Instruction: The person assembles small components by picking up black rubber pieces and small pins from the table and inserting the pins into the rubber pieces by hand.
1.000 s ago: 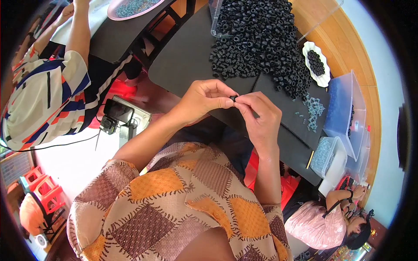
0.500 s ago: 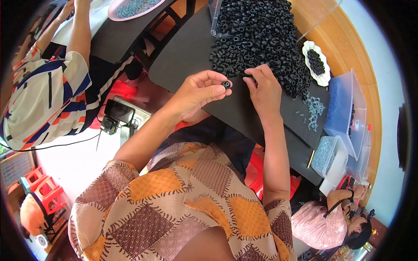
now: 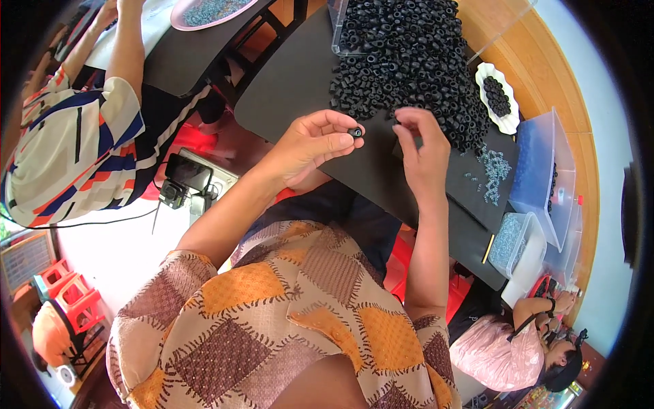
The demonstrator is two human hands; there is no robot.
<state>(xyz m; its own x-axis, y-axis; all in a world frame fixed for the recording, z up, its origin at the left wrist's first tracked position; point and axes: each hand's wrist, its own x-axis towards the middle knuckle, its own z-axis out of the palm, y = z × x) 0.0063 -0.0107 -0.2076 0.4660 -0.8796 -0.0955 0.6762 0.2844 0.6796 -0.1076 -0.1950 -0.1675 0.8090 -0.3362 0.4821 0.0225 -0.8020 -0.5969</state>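
Observation:
My left hand pinches a small black ring-shaped part between thumb and forefinger, its round opening facing up. To its right, my right hand is above the dark table by the pile's near edge, thumb and forefinger curled toward each other. Whatever lies between those fingertips, if anything, is too dark and small to make out. A big heap of black ring-shaped parts covers the far side of the table. Small clear bluish pieces lie scattered right of my right hand.
A white scalloped dish holds more black parts. Clear plastic bins and a tub of bluish pieces line the right side, beside a thin yellow stick. Other people sit left and lower right. A pink plate stands on another table.
My right hand has shifted right, away from the left hand, along the edge of the pile. My left hand stays nearly in place, still holding its black part.

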